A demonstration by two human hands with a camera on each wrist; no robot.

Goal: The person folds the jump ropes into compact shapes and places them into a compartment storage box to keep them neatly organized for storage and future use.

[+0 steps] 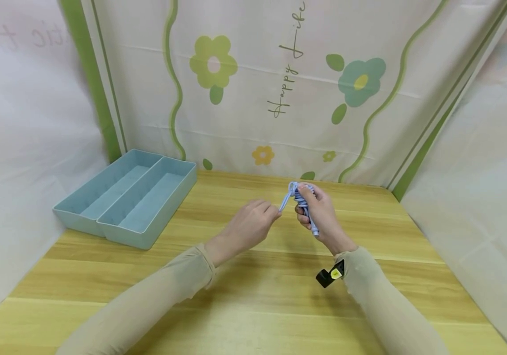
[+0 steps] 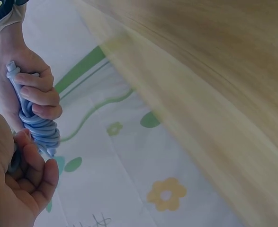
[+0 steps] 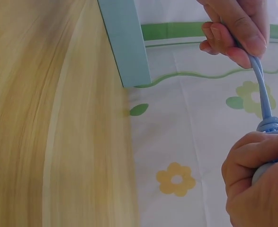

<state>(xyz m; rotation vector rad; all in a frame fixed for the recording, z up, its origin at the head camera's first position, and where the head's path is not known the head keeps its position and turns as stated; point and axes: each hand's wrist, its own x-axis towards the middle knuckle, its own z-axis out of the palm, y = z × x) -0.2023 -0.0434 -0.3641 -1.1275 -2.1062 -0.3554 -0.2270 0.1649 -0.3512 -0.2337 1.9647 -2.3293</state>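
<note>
A light blue cord (image 1: 301, 201) is wound into a tight bundle, held above the table. My right hand (image 1: 324, 214) grips the bundle, thumb on top and fingers curled around it. A thicker end of the cord (image 2: 12, 67) sticks out past the little-finger side in the left wrist view. To its left, my left hand (image 1: 249, 224) pinches a doubled length of cord that runs out of the bundle. That stretch of cord (image 3: 263, 90) looks taut between the two hands in the right wrist view. The fingers hide part of the coils.
Two pale blue rectangular trays (image 1: 147, 241) stand side by side at the left on the wooden table (image 1: 244, 305). A printed curtain (image 1: 244, 113) hangs behind the table, with white cloth on both sides. A black strap (image 1: 325, 277) sits at my right wrist.
</note>
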